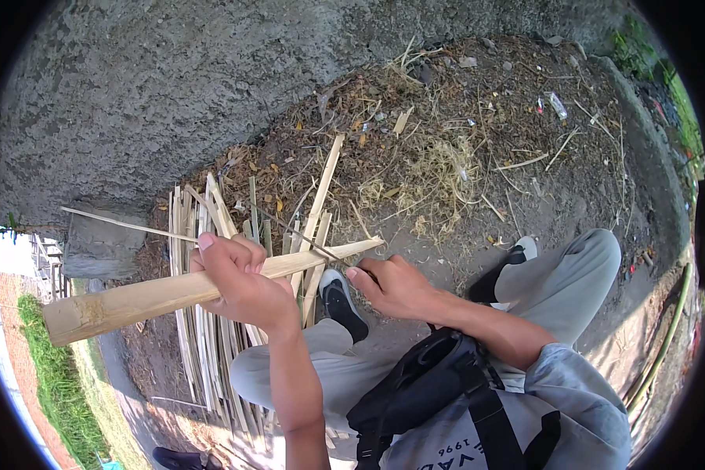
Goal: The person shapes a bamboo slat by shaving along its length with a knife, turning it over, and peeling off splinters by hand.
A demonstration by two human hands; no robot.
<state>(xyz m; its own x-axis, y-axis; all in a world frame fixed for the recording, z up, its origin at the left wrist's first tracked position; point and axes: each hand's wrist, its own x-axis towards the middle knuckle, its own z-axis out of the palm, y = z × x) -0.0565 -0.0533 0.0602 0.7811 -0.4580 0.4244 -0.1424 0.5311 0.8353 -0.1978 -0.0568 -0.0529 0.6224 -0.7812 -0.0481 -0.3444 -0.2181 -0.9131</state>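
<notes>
My left hand (251, 286) is closed round a long pale wooden piece (145, 301), thick and square at its left end and tapering to a point at the right. A thin light strip (129, 223) juts out leftward from beside the fingers of this hand. My right hand (403, 290) is closed near the tapered end, fingers pinched on a thin dark blade (301, 236) that crosses over the wood. Any handle of the blade is hidden in the palm. Below and behind the wood lies a bundle of split pale strips (211, 368) on the ground.
Curly shavings (446, 180) and litter cover the dirt beyond my feet. A rough grey wall (172, 94) rises at the far side, with a concrete block (102, 247) at its foot. My shoes (341, 301) are close to the strips. A greenish pole (666, 337) lies at right.
</notes>
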